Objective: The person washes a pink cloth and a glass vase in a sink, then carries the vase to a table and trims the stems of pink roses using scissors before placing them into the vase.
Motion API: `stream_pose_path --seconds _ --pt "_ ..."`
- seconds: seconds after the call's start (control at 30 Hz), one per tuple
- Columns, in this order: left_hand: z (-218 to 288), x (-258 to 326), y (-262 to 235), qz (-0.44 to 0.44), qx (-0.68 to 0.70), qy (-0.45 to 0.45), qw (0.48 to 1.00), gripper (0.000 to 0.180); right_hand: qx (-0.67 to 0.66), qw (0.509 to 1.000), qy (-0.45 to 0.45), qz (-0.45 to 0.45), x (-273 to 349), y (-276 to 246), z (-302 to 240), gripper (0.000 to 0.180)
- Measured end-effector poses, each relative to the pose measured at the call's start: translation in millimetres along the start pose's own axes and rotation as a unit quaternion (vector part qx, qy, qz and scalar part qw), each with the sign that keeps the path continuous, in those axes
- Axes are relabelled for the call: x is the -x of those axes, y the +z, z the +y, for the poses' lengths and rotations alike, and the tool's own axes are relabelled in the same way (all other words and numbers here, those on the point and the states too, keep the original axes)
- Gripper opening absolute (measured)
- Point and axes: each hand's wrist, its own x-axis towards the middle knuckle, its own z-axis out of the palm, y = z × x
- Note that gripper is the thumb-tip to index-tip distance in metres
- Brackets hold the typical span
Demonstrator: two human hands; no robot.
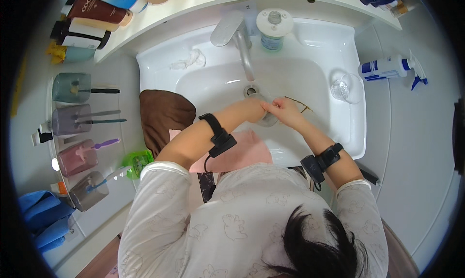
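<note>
Over the white washbasin [310, 77], my two hands meet just in front of the drain [251, 90]. My left hand [253, 109] is closed around a clear round cup [267, 120], only part of which shows. Fingers of my right hand [286, 113] are pressed together at the cup's edge, touching my left hand; whatever they pinch is hidden. Beside my right hand, a thin brown twig-like strip [299, 102] lies across the basin. Above the drain reaches the spout of the silver faucet [244, 55]; no running water can be made out.
On the basin's rim are a soap bottle [272, 43], a clear glass [345, 89] and crumpled white tissue [191, 60]. Brown cloth [164, 118] and pink cloth [242, 149] drape its front left. Wall cups [72, 120] hold brushes at left; a spray bottle [387, 68] is at right.
</note>
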Motion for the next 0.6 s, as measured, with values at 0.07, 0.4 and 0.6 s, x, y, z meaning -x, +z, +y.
stream_pose_path --seconds 0.07,0.4,0.6 --pt "-0.4 -6.5 4.6 -0.009 0.082 0.002 0.997 0.019 -0.036 0.999 -0.013 0.021 2.8 1.7 -3.4 0.051" --pt "8.6 -7.4 25.6 0.101 -0.054 0.133 0.984 0.023 0.004 0.996 -0.069 0.049 16.0 -15.0 -12.8 0.048" --pt "13.9 -13.2 -5.6 0.079 0.171 -0.022 0.982 0.023 -0.125 0.979 -0.074 0.141 3.4 -2.5 -9.6 0.043"
